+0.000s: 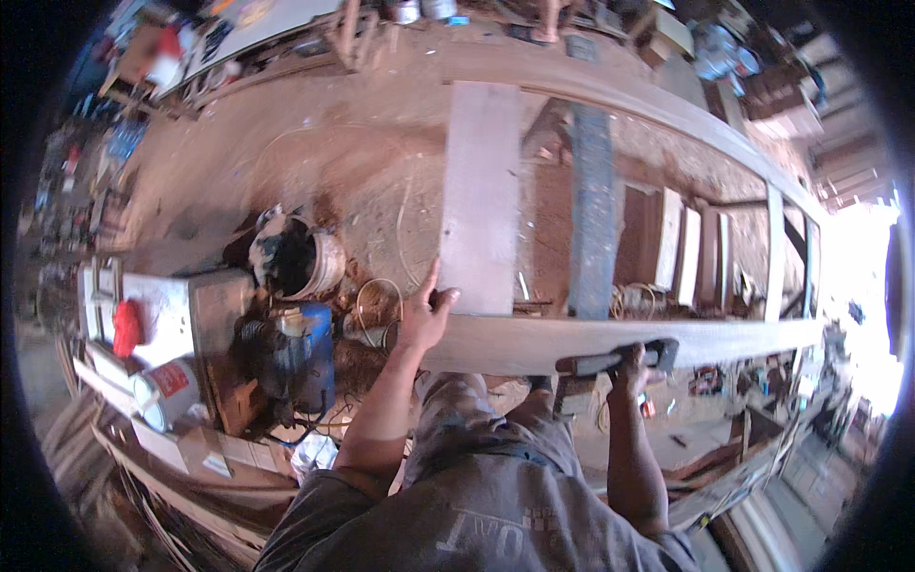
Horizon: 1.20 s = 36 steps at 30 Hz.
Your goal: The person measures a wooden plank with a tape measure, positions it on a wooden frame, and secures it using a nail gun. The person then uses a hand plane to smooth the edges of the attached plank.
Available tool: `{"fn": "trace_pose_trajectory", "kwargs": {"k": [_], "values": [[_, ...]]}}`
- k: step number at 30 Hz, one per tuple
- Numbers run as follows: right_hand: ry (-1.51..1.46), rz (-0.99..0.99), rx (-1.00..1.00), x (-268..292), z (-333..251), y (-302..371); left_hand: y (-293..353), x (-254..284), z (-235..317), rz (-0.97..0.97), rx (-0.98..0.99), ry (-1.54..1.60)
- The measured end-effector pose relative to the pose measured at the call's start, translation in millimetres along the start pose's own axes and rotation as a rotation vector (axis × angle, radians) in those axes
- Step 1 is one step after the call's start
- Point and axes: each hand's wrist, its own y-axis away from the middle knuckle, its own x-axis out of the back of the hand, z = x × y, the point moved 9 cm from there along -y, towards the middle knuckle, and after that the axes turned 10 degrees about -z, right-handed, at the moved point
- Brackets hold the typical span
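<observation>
The left hand [427, 315] is at the near left corner of the pale wide plank [481, 200], its grip released, thumb and index finger spread. The right hand [629, 374] has its grip closed around a dark hand tool [593, 364] (its exact kind is unclear), over the near rail [748, 341] of the wooden frame. A blue-grey slat [593, 210] lies right of the plank.
</observation>
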Motion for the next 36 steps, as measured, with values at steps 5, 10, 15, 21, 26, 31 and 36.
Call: {"fn": "trace_pose_trajectory", "kwargs": {"k": [5,10,15,21,26,31,36], "values": [[0.389,0.222,0.017,-12,-31,17,-6,0,-8,-0.056,0.014,0.014],[0.570,0.495,0.075,-5,-45,22,-14,-2,4,-0.026,-0.117,0.095],[0.594,0.288,0.176,28,-17,26,26,3,78,0.270,-0.146,-0.533],[0.413,-0.278,0.201,39,-6,95,39,-102,127,-0.041,-0.783,-0.412],[0.785,-0.193,0.137,136,59,132,99,-252,234,-0.330,-0.986,-0.634],[0.771,-0.163,-0.107,219,121,153,81,-313,238,-0.459,-0.945,-0.746],[0.617,-0.271,-0.217,258,144,150,72,-362,255,-0.394,-0.982,-0.778]]}}
